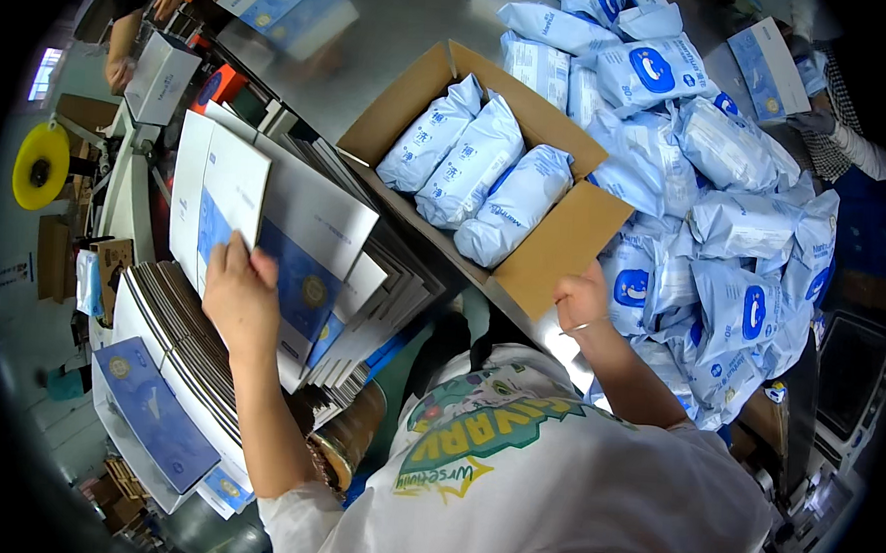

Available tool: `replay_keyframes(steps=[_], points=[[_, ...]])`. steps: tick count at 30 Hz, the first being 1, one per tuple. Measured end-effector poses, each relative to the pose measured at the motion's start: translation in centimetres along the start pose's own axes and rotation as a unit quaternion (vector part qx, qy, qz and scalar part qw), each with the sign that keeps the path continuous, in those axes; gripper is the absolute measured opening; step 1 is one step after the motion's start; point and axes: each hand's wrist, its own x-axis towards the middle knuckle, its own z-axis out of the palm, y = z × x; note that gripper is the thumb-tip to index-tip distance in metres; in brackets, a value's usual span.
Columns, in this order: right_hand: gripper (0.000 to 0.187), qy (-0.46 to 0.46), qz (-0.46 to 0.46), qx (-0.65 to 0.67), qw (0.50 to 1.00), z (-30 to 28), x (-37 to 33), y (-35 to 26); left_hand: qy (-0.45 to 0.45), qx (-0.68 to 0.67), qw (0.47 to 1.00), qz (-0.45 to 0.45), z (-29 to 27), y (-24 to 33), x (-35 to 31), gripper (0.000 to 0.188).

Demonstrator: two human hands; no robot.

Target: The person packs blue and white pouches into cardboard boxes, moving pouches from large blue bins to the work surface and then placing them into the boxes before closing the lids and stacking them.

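My left hand [241,291] is closed on the lower edge of a flattened white and blue carton [236,166], which stands raised at the left. More flat cartons [315,230] lean in a stack just behind it. My right hand [580,299], fingers curled, is at the edge of a flap [565,238] of an open brown cardboard box and seems to pinch it; its fingertips are partly hidden. Inside the cardboard box [391,124] lie three light-blue plastic packs [471,160] side by side, with bare room along the near-right end.
A big heap of similar packs [702,200] covers the table to the right. Bundled flat cartons [183,353] stand at the lower left. Another person's hand [120,71] is by a small white box [163,77]; at the far right, another person's hand [815,119] is beside a white-blue carton [770,68].
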Motion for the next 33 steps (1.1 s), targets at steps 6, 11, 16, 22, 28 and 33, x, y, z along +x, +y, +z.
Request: replay_keyframes(steps=[6,11,16,22,28,33], points=[[0.040,-0.045,0.008,0.005,0.999,4.3,9.6,5.5,-0.055,-0.033,0.998,0.015,-2.6,-1.1,-3.2,0.028],[0.028,-0.052,-0.023,-0.044,0.997,9.8,16.6,8.6,-0.265,-0.178,0.945,-0.066,-3.1,1.2,-3.4,0.037],[0.044,-0.133,-0.078,-0.159,0.975,4.9,23.2,13.4,-0.134,-0.389,0.911,-0.007,-1.5,4.7,5.9,0.036],[0.047,-0.111,0.072,-0.034,0.991,7.8,17.4,8.8,-0.173,-0.426,0.887,0.044,9.9,10.7,15.2,0.011],[0.046,-0.105,0.076,-0.093,0.987,7.9,17.1,8.2,-0.221,-0.201,0.950,0.095,17.8,17.0,17.2,0.029],[0.044,-0.105,0.070,-0.038,0.991,8.6,16.6,8.3,-0.220,-0.323,0.920,-0.019,19.6,14.6,18.2,0.051]])
